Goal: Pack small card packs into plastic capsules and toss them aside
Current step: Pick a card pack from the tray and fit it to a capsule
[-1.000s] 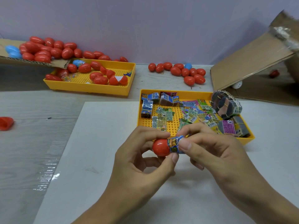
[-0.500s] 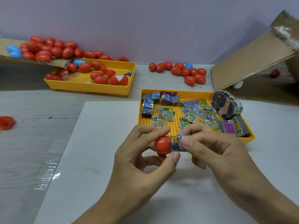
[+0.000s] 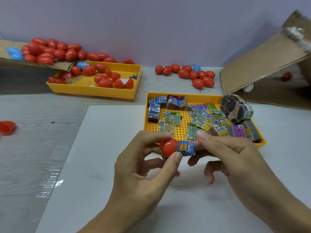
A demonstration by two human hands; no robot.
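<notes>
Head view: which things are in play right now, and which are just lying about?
In play:
left hand
red capsule half
blue card pack
right hand

Lying about:
card tray
capsule tray
cardboard flap

A plain pale lilac wall [image 3: 151,27] closes the back of the scene, evenly lit; below it runs a worktop [image 3: 30,148] of light grey wood grain, with a glossy strip of clear tape [image 3: 48,184] catching the light at the left; a flat white board [image 3: 104,190] lies over its middle and right; a brown cardboard flap [image 3: 262,64] slopes down at the right, casting shade beneath it.
</notes>
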